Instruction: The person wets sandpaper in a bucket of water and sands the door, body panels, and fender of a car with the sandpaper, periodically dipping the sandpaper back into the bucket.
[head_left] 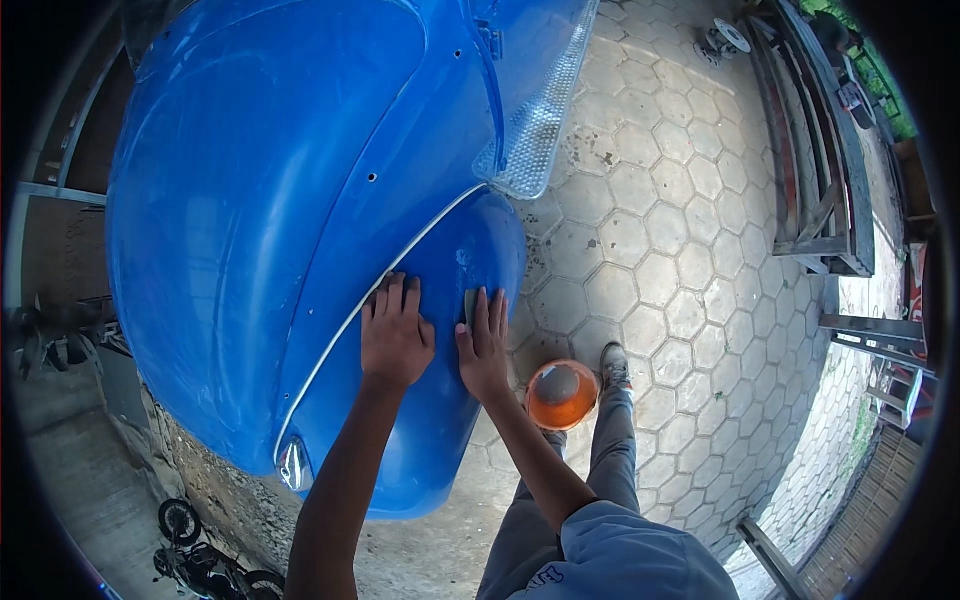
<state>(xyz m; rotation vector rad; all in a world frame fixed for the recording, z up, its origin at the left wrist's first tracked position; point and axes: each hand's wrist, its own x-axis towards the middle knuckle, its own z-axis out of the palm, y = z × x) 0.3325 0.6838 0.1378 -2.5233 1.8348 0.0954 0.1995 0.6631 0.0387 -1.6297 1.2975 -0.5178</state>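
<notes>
My left hand (396, 338) lies on the blue fender (400, 440) of a car, fingers stretched out beside the pale beading (350, 318) along the seam. Nothing shows in it. To its right, my right hand (486, 345) presses a small flat grey piece (469, 304), perhaps sandpaper, against the fender. Thumb and fingers lie on either side of that piece, and its underside is hidden. A wet-looking smear glistens on the paint just beyond my right fingertips.
An orange bucket (562, 395) stands on the hexagonal paving (665, 290) by my feet. The rounded blue body (230, 220) fills the left side. A ribbed clear strip (540, 130) edges it. A wooden bench (825, 160) is at the right; a motorcycle (205, 560) is at lower left.
</notes>
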